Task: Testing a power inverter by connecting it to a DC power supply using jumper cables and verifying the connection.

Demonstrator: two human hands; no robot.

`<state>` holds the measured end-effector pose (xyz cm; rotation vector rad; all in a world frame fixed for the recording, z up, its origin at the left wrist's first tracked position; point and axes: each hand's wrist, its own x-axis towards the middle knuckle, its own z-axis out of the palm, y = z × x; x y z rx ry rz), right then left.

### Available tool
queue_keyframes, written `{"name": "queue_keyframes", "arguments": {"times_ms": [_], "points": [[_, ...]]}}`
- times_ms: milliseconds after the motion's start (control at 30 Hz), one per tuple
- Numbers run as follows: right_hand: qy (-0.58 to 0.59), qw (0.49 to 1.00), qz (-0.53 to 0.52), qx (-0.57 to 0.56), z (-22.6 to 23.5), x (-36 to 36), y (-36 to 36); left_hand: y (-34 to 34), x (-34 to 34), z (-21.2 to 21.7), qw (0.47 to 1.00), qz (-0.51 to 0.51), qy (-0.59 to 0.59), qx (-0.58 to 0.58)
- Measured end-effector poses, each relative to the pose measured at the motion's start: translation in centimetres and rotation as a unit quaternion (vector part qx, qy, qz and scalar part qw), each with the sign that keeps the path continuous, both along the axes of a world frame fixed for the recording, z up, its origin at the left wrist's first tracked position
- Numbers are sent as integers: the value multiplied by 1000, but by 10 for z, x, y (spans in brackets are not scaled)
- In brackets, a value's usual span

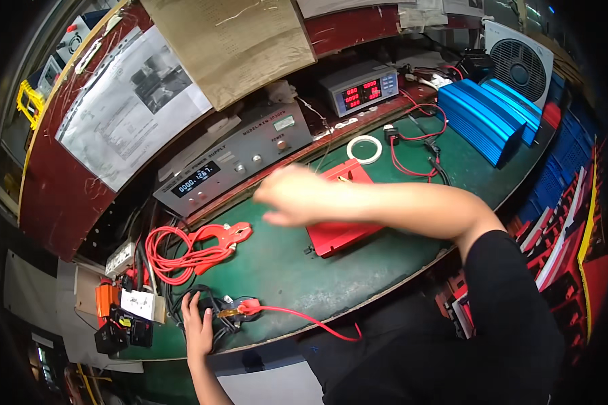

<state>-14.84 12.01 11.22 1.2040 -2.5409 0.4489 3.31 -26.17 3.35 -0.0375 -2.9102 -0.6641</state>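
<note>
My left hand [198, 325] rests at the near left of the bench, fingers spread over the edge of a bundle of black cable [216, 302]. Beside it lie copper-coloured clip jaws [230, 312] with a red boot [250, 306], and a red lead [311, 316] runs right from them. My right arm reaches across a red box-shaped metal case [341, 236], partly hiding it. Smeared by motion, my right hand [287, 196] is above the bench at the case's left side; its fingers cannot be made out. A coiled red cable [172, 256] with a large red clamp [226, 236] lies farther left.
A grey power supply [233, 158] and a small meter with red digits [361, 91] stand along the back. Blue finned cases [483, 118] and a fan [519, 67] are at the far right. A white ring [365, 138] lies behind the red case. Sockets [138, 304] stand left.
</note>
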Motion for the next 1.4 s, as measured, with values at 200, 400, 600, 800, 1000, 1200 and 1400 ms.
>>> {"name": "queue_keyframes", "arguments": {"times_ms": [200,400,600,800,1000,1200,1400], "points": [[-165,944,-235,163,-4,51,144,0,1,-2,1000,17,12,-16],[-88,952,-292,27,2,79,157,-1,-4,-1,1000,17,13,11],[192,956,-214,-61,89,69,160,16,-14,31,991,8,128,-35],[344,926,-104,114,155,48,139,38,-48,51,976,-26,203,-72],[370,922,32,110,199,22,101,10,-98,47,973,-29,204,-103],[215,938,25,271,172,-4,26,-7,-151,53,954,-124,156,-223],[189,919,53,342,149,-30,-22,-23,-168,55,950,-210,-24,-231]]}}
